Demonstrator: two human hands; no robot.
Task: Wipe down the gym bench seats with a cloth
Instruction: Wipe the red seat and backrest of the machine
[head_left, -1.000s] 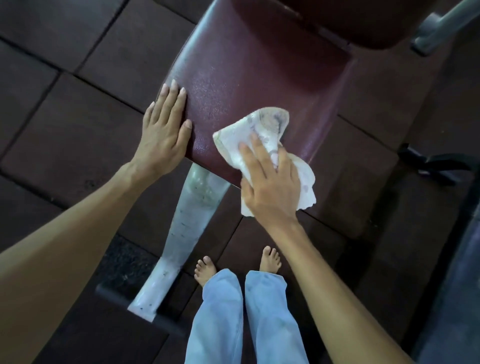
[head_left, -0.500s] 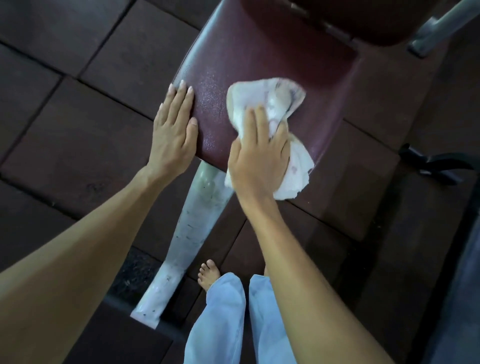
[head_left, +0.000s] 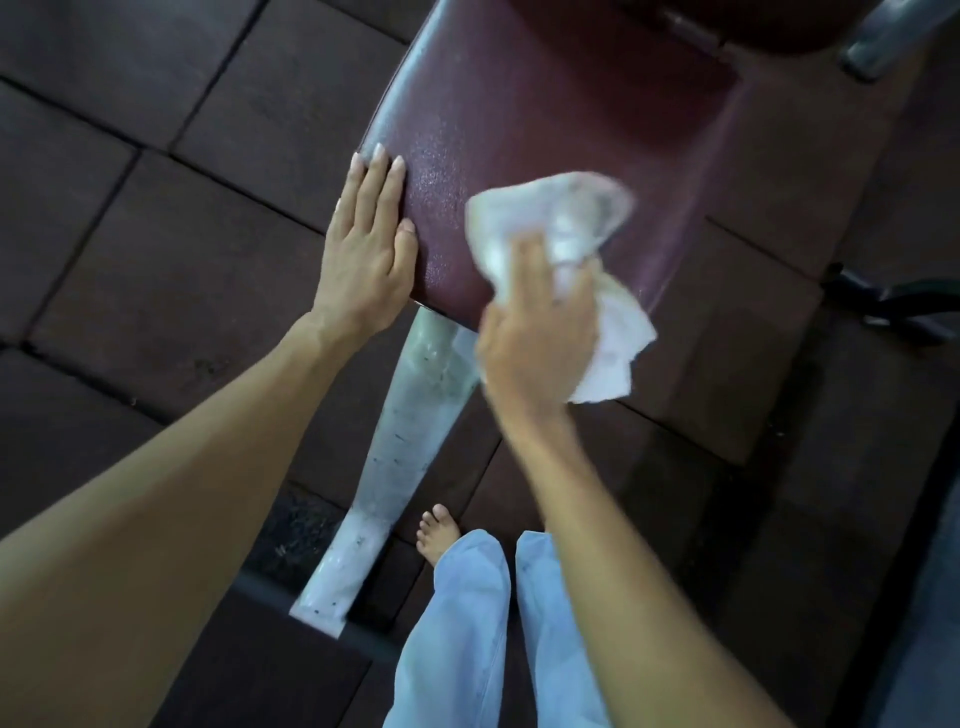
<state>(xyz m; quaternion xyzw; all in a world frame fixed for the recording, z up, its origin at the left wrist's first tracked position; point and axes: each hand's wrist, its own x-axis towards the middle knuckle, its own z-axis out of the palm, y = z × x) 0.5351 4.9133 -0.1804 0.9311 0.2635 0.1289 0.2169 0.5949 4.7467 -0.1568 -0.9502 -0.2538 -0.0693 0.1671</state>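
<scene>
A dark red padded bench seat (head_left: 561, 119) fills the upper middle of the head view. My left hand (head_left: 366, 249) lies flat on the seat's near left corner, fingers together and holding nothing. My right hand (head_left: 535, 332) presses a crumpled white cloth (head_left: 561, 228) onto the near edge of the seat. The hand and cloth are blurred by motion. Part of the cloth hangs off the seat's front edge to the right of my hand.
A scuffed pale metal leg (head_left: 410, 431) runs down from under the seat to a black base bar (head_left: 270, 587). My bare foot (head_left: 436, 530) and pale blue trouser legs stand beside it. Dark rubber floor tiles surround the bench. A black machine part (head_left: 893, 301) sits at right.
My right hand has swept the cloth from the seat's near right edge toward the left and forward, then back to the right. My left hand has stayed flat on the corner.
</scene>
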